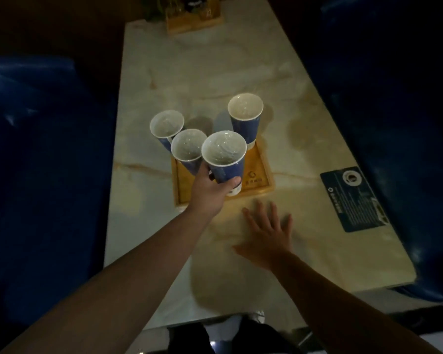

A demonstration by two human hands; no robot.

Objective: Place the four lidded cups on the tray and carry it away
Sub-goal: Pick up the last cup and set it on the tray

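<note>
A square wooden tray (262,175) lies on the marble table, a little ahead of me. Several blue cups with pale sealed tops stand on or over it: one at the far right corner (245,116), one at the far left (166,125), one in the middle (188,146). My left hand (210,192) is wrapped around the lower part of the nearest cup (224,154) at the tray's near edge. Whether its base touches the tray is hidden by my fingers. My right hand (269,231) rests flat on the table, fingers spread, just in front of the tray.
A dark blue card (353,199) lies on the table to the right of the tray. A wooden holder with items (193,20) stands at the far end. Blue upholstered seats (36,162) flank the table on both sides. The scene is dim.
</note>
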